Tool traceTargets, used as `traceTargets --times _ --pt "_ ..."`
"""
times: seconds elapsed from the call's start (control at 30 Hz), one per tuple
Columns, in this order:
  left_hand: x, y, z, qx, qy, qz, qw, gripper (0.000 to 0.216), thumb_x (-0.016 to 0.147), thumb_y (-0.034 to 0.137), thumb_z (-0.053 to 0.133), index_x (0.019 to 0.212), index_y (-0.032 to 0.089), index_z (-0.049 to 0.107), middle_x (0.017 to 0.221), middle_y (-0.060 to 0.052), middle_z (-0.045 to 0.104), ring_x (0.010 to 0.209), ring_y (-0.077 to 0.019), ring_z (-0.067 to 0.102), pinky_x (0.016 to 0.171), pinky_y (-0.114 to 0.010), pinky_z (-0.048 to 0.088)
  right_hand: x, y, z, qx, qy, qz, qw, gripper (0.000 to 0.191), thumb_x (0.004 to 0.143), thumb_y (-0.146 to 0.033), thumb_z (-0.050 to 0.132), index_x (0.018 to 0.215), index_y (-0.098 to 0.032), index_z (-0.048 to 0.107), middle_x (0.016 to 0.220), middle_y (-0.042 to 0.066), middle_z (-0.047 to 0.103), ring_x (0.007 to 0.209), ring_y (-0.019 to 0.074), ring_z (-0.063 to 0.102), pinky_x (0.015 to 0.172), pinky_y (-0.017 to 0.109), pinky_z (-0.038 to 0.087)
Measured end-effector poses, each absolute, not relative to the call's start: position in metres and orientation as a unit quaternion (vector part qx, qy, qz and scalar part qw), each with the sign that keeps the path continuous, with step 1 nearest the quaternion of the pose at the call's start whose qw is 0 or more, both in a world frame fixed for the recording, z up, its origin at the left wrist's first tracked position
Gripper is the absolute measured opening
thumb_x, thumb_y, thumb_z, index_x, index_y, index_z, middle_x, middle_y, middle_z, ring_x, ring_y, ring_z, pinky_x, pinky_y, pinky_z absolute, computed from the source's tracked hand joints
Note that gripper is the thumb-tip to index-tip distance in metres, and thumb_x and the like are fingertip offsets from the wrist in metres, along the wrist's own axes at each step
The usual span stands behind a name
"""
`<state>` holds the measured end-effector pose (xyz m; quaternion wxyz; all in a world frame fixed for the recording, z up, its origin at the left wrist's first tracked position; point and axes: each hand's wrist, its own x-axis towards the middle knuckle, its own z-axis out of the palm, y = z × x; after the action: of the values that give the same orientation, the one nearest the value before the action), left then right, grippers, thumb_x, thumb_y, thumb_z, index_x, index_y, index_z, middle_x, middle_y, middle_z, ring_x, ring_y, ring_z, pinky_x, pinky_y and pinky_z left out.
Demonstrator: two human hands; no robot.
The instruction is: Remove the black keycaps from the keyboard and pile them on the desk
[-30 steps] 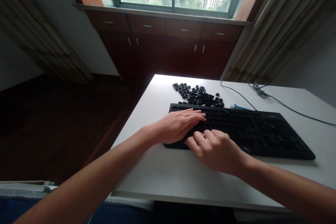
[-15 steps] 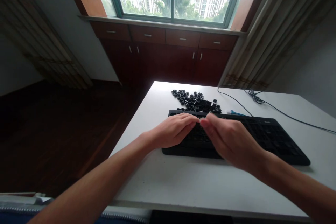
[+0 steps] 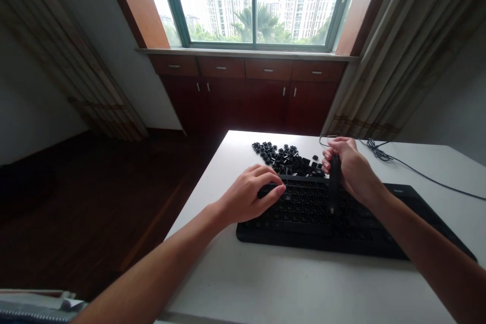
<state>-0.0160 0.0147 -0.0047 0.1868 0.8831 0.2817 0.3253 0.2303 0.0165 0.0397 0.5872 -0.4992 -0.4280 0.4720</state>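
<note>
A black keyboard lies on the white table, many of its key positions showing bare sockets. My left hand rests on its left end, fingers loosely bent, thumb apart, nothing visible in it. Above the middle of the keyboard, my right hand is wrapped round a black-handled tool. The handle points down toward the keys; thin wire shows above the fist, but I cannot tell whether it belongs to the tool or the cable. Behind the keyboard lies a heap of loose black keycaps.
A black cable lies bundled at the back right and runs off along the table. Beyond stand a red-brown cabinet and a window, with curtains on both sides.
My hands, close together over the keyboard before, are now apart. The right has moved back and right, with the black-handled tool now showing. The left stays at the left end, thumb spread. The view has tilted up.
</note>
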Motion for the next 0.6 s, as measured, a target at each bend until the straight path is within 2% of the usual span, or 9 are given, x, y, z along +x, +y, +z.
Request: traceTargets --times 0.17,0.4,0.47,0.6 --pt "-0.015 0.012 -0.002 0.902 0.257 0.302 0.171 0.020 0.100 0.031 0.054 0.093 0.017 0.067 0.096 -0.006 0.070 0.090 -0.0183 0.060 0.089 -0.038 0.050 0.238 0.015 0.025 -0.494 -0.378 0.525 0.582 0.030 0.076 -0.022 0.063 0.094 -0.026 0.039 0.070 -0.006 0.051 0.055 0.0122 0.052 0.049 0.024 0.051" --pt "-0.015 0.009 0.000 0.928 0.211 0.256 0.167 0.017 0.096 0.033 0.061 0.097 0.018 0.068 0.094 -0.006 0.070 0.087 -0.0191 0.060 0.082 -0.036 0.049 0.247 -0.001 0.023 -0.498 -0.329 0.571 0.563 0.030 0.080 -0.016 0.069 0.100 -0.023 0.049 0.082 0.000 0.059 0.061 0.0123 0.060 0.051 0.024 0.058" --pt "-0.015 0.010 0.000 0.930 0.210 0.251 0.167 0.017 0.097 0.032 0.060 0.097 0.017 0.068 0.093 -0.007 0.070 0.086 -0.0189 0.060 0.081 -0.035 0.049 0.244 -0.006 0.027 -0.488 -0.328 0.592 0.551 0.028 0.082 -0.017 0.071 0.103 -0.022 0.052 0.086 0.001 0.060 0.061 0.0106 0.058 0.048 0.020 0.055" --pt "-0.018 0.016 -0.002 0.923 0.228 0.258 0.173 0.020 0.101 0.029 0.053 0.096 0.017 0.068 0.093 -0.007 0.069 0.087 -0.0183 0.060 0.081 -0.034 0.050 0.235 -0.012 0.032 -0.476 -0.374 0.593 0.531 0.023 0.088 -0.033 0.071 0.102 -0.021 0.056 0.079 -0.002 0.055 0.053 0.0066 0.044 0.034 0.011 0.036"
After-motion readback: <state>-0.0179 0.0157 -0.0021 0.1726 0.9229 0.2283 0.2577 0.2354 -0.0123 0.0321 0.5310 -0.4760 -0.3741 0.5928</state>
